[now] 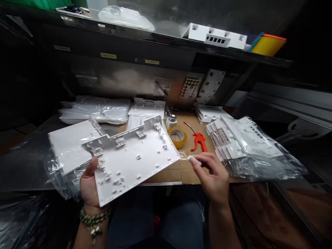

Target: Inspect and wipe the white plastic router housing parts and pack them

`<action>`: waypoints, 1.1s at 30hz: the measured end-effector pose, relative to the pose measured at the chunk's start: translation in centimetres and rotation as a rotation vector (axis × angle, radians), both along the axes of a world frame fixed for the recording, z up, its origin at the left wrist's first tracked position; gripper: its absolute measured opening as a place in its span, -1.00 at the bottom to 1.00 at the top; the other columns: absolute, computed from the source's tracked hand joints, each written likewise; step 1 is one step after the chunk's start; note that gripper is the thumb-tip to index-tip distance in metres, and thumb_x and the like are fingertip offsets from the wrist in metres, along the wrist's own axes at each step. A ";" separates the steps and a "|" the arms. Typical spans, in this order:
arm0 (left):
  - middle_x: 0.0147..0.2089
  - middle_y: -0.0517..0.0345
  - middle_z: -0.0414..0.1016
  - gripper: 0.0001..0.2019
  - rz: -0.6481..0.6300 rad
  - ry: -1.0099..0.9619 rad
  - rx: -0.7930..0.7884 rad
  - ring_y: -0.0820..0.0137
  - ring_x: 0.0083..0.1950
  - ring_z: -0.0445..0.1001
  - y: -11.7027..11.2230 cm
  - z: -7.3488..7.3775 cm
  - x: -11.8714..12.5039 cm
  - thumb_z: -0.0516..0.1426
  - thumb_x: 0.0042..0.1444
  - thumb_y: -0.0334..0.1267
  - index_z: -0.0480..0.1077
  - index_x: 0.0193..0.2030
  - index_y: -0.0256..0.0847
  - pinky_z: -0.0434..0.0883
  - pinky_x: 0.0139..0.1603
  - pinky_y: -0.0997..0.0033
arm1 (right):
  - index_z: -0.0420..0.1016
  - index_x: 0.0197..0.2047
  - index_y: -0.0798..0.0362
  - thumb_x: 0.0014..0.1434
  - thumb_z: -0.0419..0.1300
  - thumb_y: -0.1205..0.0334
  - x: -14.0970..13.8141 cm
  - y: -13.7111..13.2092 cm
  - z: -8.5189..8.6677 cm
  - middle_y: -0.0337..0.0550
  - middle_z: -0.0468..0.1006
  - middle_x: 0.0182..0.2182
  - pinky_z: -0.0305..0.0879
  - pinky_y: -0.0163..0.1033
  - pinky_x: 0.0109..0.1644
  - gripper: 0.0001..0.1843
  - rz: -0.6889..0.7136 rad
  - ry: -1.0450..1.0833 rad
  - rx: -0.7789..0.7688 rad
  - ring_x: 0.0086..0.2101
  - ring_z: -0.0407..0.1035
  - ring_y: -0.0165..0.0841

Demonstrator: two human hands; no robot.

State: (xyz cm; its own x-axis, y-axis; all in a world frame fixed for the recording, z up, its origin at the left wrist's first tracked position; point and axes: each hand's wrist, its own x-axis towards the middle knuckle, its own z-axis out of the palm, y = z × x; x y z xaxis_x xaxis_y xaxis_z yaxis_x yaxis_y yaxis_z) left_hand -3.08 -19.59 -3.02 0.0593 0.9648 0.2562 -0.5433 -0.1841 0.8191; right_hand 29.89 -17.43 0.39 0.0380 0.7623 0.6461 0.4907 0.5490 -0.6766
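Note:
My left hand [89, 185] grips the near left corner of a flat white plastic housing panel [132, 157], holding it tilted above the table edge with its ribbed inner side up. My right hand [211, 176] is closed in a pinch on a small white piece [193, 159] just right of the panel's right corner. A beaded bracelet [93, 219] sits on my left wrist.
Bagged white panels lie at the left [70, 145] and right [246, 145]. A roll of yellow tape [177, 136], an orange-handled air blow gun [198, 140] and a small bottle [171, 121] rest on the cardboard-covered table [181, 173]. A shelf above holds a white housing [215, 36].

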 end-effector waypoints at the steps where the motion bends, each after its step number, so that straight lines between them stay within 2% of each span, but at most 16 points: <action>1: 0.18 0.18 0.61 -0.49 -0.063 -0.109 -0.015 0.11 0.50 0.21 -0.3 -0.1 0.2 -0.10 0.40 0.15 0.62 0.07 0.06 0.07 0.48 -0.16 | 0.64 -0.14 0.02 0.29 0.33 0.32 -0.7 -0.2 -0.2 -0.16 0.57 -0.23 0.42 -0.27 -0.24 -0.92 0.035 -0.018 0.007 -0.27 0.46 -0.38; 5: 0.32 0.10 0.47 -0.49 -0.392 -0.559 -0.075 0.10 0.58 -0.02 -1.1 0.3 1.0 -0.09 0.40 0.04 0.51 0.24 -0.08 -0.21 0.54 -0.23 | 0.62 -0.10 0.02 0.30 0.30 0.39 -2.4 -0.3 -0.9 -0.16 0.56 -0.21 0.43 -0.28 -0.20 -0.87 0.062 -0.064 0.037 -0.28 0.46 -0.42; 7: 0.36 0.08 0.43 -0.48 -0.499 -0.633 -0.079 0.12 0.58 -0.08 -1.1 0.5 1.1 -0.10 0.40 0.00 0.48 0.28 -0.12 -0.27 0.54 -0.20 | 0.60 -0.10 0.03 0.30 0.28 0.43 -2.4 0.0 -1.2 -0.16 0.55 -0.20 0.43 -0.29 -0.19 -0.85 0.072 -0.076 0.064 -0.29 0.46 -0.42; 9: 0.37 0.08 0.41 -0.47 -0.532 -0.653 -0.083 0.13 0.59 -0.10 -1.0 0.4 0.9 -0.10 0.39 0.00 0.46 0.30 -0.14 -0.29 0.54 -0.17 | 0.59 -0.08 0.05 0.29 0.27 0.45 -2.1 0.1 -1.2 -0.15 0.55 -0.19 0.44 -0.29 -0.20 -0.83 0.104 -0.097 0.096 -0.29 0.46 -0.43; 14: 0.38 0.11 0.40 -0.48 -0.530 -0.660 -0.074 0.10 0.58 -0.10 -1.1 0.2 0.5 -0.09 0.38 0.04 0.49 0.27 -0.07 -0.26 0.54 -0.15 | 0.61 -0.08 0.01 0.27 0.32 0.46 -1.1 -0.3 -0.6 -0.17 0.55 -0.20 0.43 -0.31 -0.16 -0.79 -0.063 -0.049 0.158 -0.23 0.46 -0.42; 17: 0.35 0.10 0.45 -0.47 -0.547 -0.663 -0.071 0.12 0.57 -0.06 -1.3 0.3 0.8 -0.10 0.39 0.04 0.46 0.30 -0.09 -0.24 0.54 -0.14 | 0.60 -0.03 0.01 0.27 0.32 0.47 -1.2 -0.4 -1.0 -0.16 0.55 -0.17 0.46 -0.29 -0.10 -0.76 0.031 -0.099 0.191 -0.19 0.49 -0.40; 19: 0.30 0.10 0.50 -0.47 -0.528 -0.671 -0.063 0.12 0.57 -0.03 -1.4 0.5 1.1 -0.08 0.39 0.03 0.46 0.30 -0.10 -0.22 0.54 -0.14 | 0.60 -0.04 0.03 0.28 0.31 0.45 -1.1 0.3 -1.5 -0.15 0.56 -0.17 0.47 -0.28 -0.12 -0.79 0.072 -0.152 0.174 -0.24 0.49 -0.42; 22: 0.25 0.19 0.54 -0.55 -0.442 -0.683 -0.097 0.14 0.56 0.02 -1.4 0.9 1.6 -0.04 0.37 -0.04 0.51 0.24 0.00 -0.17 0.55 -0.13 | 0.62 -0.09 0.05 0.30 0.31 0.40 -0.6 2.0 -1.7 -0.17 0.56 -0.23 0.45 -0.28 -0.20 -0.87 -0.027 -0.113 0.133 -0.32 0.46 -0.44; 25: 0.26 0.35 0.54 -0.59 -0.295 -0.732 -0.082 0.19 0.54 0.09 -1.6 1.0 2.1 -0.01 0.37 -0.13 0.48 0.25 0.20 -0.12 0.56 -0.08 | 0.64 -0.12 0.03 0.30 0.33 0.35 -0.4 3.3 -0.2 -0.17 0.56 -0.23 0.44 -0.26 -0.21 -0.90 -0.085 0.013 0.133 -0.25 0.47 -0.40; 27: 0.26 0.38 0.54 -0.54 -0.248 -0.724 -0.061 0.22 0.52 0.14 -1.9 0.8 2.5 0.01 0.35 -0.19 0.38 0.34 0.27 -0.07 0.57 -0.05 | 0.65 -0.11 0.00 0.30 0.33 0.33 -0.9 3.6 1.4 -0.17 0.57 -0.20 0.45 -0.25 -0.22 -0.90 -0.069 0.085 0.161 -0.22 0.48 -0.38; 30: 0.36 0.34 0.46 -0.43 -0.254 -0.663 -0.094 0.21 0.52 0.16 -2.2 0.6 3.2 0.04 0.31 -0.18 0.21 0.45 0.27 0.01 0.56 -0.01 | 0.64 -0.09 -0.02 0.32 0.32 0.31 -2.2 3.8 3.4 -0.18 0.57 -0.18 0.48 -0.23 -0.20 -0.89 0.007 0.134 0.186 -0.19 0.49 -0.37; 33: 0.46 0.29 0.33 -0.36 -0.284 -0.613 -0.121 0.17 0.54 0.12 -2.3 0.7 3.9 0.07 0.28 -0.13 0.12 0.50 0.24 0.01 0.57 0.01 | 0.63 -0.08 -0.01 0.33 0.30 0.30 -3.0 4.5 4.0 -0.18 0.57 -0.21 0.48 -0.23 -0.20 -0.89 0.029 0.089 0.192 -0.21 0.48 -0.38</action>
